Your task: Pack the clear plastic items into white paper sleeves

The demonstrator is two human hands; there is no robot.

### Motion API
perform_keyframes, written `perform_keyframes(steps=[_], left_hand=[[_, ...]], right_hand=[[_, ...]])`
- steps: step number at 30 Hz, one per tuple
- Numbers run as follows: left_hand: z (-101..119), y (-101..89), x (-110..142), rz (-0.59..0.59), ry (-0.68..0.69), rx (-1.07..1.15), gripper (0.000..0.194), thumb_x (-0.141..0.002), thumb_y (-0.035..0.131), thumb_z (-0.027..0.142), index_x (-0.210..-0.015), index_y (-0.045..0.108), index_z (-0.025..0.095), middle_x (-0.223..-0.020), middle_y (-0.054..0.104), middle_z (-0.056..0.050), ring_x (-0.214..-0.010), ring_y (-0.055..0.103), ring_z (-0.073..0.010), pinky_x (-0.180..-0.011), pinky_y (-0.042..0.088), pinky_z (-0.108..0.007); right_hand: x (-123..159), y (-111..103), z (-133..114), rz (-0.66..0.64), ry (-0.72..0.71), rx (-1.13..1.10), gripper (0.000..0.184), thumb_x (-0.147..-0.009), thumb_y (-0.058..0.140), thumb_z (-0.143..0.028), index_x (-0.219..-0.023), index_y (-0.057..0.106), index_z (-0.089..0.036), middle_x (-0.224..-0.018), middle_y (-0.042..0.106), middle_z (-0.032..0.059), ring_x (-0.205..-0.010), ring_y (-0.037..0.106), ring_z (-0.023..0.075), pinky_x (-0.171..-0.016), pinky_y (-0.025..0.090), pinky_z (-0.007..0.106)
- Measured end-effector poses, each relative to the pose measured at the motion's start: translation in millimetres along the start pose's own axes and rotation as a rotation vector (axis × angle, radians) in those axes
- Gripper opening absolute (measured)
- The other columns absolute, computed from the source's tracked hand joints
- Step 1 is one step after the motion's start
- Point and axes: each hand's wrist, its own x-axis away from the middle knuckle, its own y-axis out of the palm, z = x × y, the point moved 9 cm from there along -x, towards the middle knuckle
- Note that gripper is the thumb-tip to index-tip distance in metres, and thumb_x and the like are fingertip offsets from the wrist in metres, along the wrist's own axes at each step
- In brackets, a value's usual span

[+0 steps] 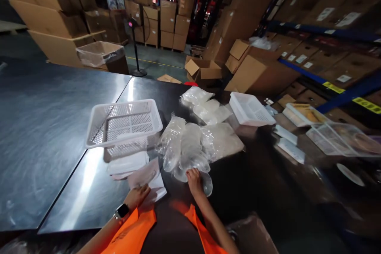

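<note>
My left hand (138, 195), with a smartwatch at the wrist, has its fingers closed on the edge of a white paper bag or sheet (156, 184). My right hand (194, 179) bends its fingers onto the near end of a clear, insole-shaped piece (180, 173). Several such translucent pieces (190, 141) lie overlapping just beyond it, and another one (206, 184) sits beside my right fingers. Clear plastic bags of the same kind of pieces (223, 141) are heaped behind and to the right. A stack of white papers (127, 164) rests left of my left hand.
A white perforated basket (125, 143) stands at left on the dark metal table (68, 127). Another white basket (251, 109) is at the back right, near white boxes (290, 150) and clear trays (327, 139). Cartons (208, 69) and a black stand (137, 51) are behind the table.
</note>
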Motion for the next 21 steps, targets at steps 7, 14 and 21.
perform_keyframes(steps=[7,14,21], left_hand=[[-4.4,2.7,2.6,0.039,0.002,-0.089,0.058,-0.081,0.039,-0.001,-0.129,0.064,0.019,-0.147,0.055,-0.012,-0.129,0.057,-0.0316,-0.102,0.053,-0.048],[-44.0,-10.5,8.2,0.379,-0.15,0.247,0.071,-0.072,0.044,0.006,-0.141,0.052,0.018,-0.146,0.057,-0.008,-0.134,0.053,-0.0248,-0.112,0.046,-0.038],[-32.2,-1.7,-0.6,0.247,-0.113,0.213,0.068,-0.068,0.041,0.008,-0.134,0.059,0.013,-0.147,0.055,-0.011,-0.134,0.054,-0.0235,-0.112,0.046,-0.035]], right_hand=[[11.2,-1.7,-15.0,0.08,-0.029,-0.026,0.027,-0.087,0.047,-0.001,-0.081,0.066,-0.02,-0.07,0.067,0.0012,-0.066,0.064,0.016,-0.065,0.048,0.024],[27.7,-47.6,24.4,0.201,0.112,0.078,0.04,-0.091,0.035,-0.002,-0.087,0.072,-0.018,-0.094,0.074,0.0089,-0.093,0.069,0.0194,-0.086,0.053,0.031],[67.4,-32.0,39.8,0.055,0.288,0.208,0.03,-0.085,0.052,-0.007,-0.097,0.074,-0.022,-0.103,0.072,0.0084,-0.111,0.064,0.0269,-0.104,0.046,0.045]])
